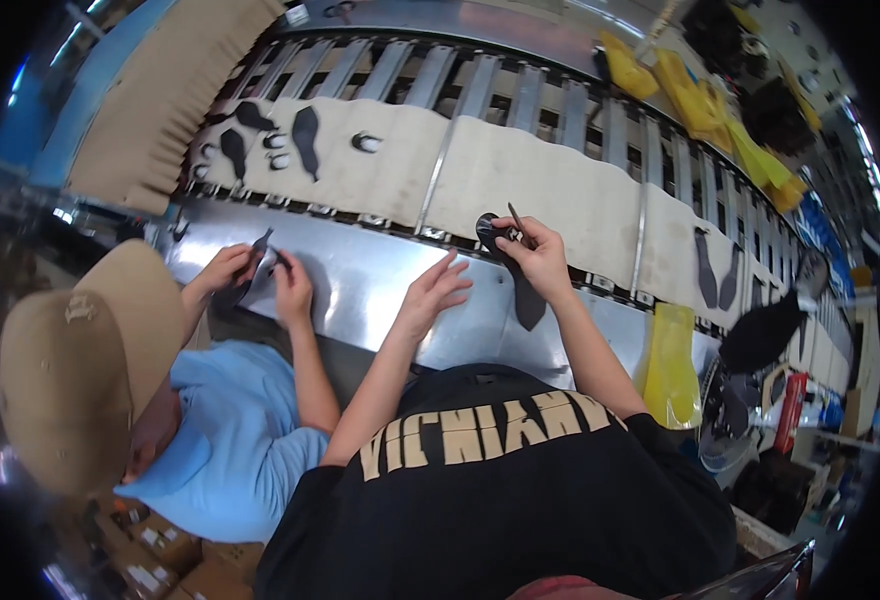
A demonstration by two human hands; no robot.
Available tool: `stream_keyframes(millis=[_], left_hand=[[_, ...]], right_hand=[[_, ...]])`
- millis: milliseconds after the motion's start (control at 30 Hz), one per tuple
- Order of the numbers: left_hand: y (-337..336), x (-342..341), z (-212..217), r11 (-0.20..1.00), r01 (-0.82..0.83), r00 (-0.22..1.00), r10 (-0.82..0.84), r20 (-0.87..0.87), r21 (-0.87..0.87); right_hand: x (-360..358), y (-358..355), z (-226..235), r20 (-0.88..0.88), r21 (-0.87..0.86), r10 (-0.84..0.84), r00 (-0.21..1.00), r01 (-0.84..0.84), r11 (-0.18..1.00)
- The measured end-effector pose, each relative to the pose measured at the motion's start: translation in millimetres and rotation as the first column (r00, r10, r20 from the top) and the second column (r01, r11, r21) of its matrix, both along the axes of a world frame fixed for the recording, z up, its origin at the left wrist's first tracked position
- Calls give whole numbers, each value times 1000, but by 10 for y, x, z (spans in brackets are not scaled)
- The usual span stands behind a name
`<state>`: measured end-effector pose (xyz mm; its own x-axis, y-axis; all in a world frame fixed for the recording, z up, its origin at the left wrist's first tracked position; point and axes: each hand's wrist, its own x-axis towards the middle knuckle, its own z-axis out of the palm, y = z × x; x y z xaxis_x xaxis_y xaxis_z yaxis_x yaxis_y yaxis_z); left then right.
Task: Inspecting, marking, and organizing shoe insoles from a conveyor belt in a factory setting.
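My right hand (pixel 538 262) is closed on a dark shoe insole (pixel 528 298) and a thin brown stick (pixel 518 222) standing up from the fingers. The insole hangs over the metal ledge, its narrow end toward me; its rounded end, with a black and white spot, shows beside my thumb. To the left, my left hand (pixel 432 296) hovers above the ledge with its fingers apart and nothing in it. It is a little way from the insole, not touching it.
Beyond the shiny metal ledge (pixel 360 270) runs a slatted conveyor covered in cream cloth (pixel 540 180). Dark insoles (pixel 305 140) and small white-and-black pieces (pixel 366 143) lie on it. At my left, a co-worker in a cap (pixel 70 380) handles another insole. A yellow sheet (pixel 672 365) hangs at right.
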<state>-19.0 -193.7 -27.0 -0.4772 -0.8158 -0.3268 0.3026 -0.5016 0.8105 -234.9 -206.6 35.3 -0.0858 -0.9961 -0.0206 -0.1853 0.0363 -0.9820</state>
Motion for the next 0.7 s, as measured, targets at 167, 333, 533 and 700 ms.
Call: stream_keyframes(millis=[167, 333, 533, 700], left_hand=[[-311, 64, 296, 954, -275, 951, 251, -183, -119], [-506, 427, 255, 855, -455, 890, 441, -112, -250], [-559, 684, 117, 691, -702, 712, 689, -133, -175], [-505, 851, 61, 592, -804, 592, 791, -154, -55]], right_hand=[[484, -378, -39, 485, 193, 271, 831, -404, 894], [1075, -530, 79, 477, 90, 300, 826, -385, 919], [1384, -623, -130, -180, -373, 169, 969, -226, 900], [1572, -557, 119, -287, -276, 210, 935, -290, 916]])
